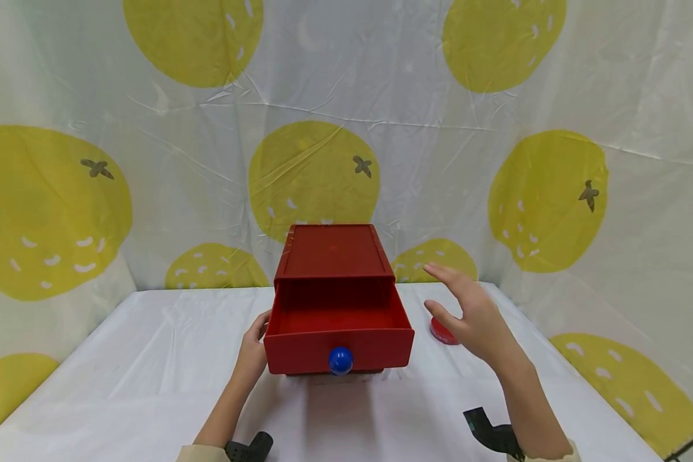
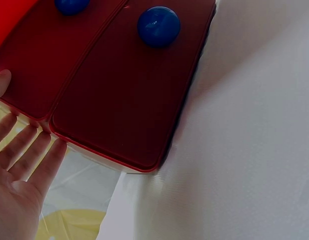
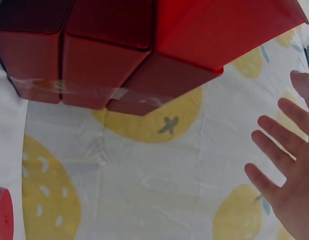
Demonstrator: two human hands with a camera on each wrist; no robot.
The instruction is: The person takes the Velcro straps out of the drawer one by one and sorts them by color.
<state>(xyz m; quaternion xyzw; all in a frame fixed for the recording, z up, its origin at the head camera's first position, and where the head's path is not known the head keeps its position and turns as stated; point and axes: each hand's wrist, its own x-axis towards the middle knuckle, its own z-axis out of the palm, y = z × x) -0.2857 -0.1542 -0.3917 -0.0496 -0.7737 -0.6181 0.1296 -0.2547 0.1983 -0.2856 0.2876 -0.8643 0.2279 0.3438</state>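
Note:
A red drawer unit (image 1: 335, 251) stands on the white table, its top drawer (image 1: 375, 350) pulled out toward me. A round blue knob (image 1: 341, 360) sits on that drawer's front, and the red inside shows. In the left wrist view, two lower drawer fronts each carry a blue knob (image 2: 158, 26). My left hand (image 1: 253, 350) rests against the unit's left side, fingers fairly straight, with the thumb (image 2: 1, 85) at the front edge. To the right of the open drawer, my right hand (image 1: 482, 321) is raised with spread fingers, holding nothing and apart from the unit.
A small round red object (image 1: 442, 332) lies on the table, partly behind my right hand; its kind is unclear. White cloth (image 1: 150, 359) covers the table. A curtain (image 1: 421, 147) with yellow fruit print hangs behind and at both sides.

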